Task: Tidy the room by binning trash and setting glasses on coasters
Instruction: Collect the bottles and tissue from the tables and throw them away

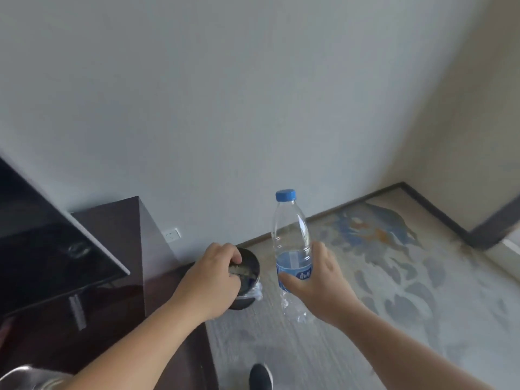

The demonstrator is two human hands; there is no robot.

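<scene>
Hovering over bin (pixel 254 259), left grip (pixel 209 274) pinches trash (pixel 242 270); let go straight above it. Right grip (pixel 316 282) holds bottle (pixel 289 229) w/ water; keep upright.

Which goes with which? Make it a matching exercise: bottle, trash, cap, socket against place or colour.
Things:
1. bottle
2. trash
3. cap
4. socket

Place or colour:
A. on the wall
B. blue
C. upright in the right hand
D. in the left hand, over the bin

Pairs: 1-C, 2-D, 3-B, 4-A
</scene>
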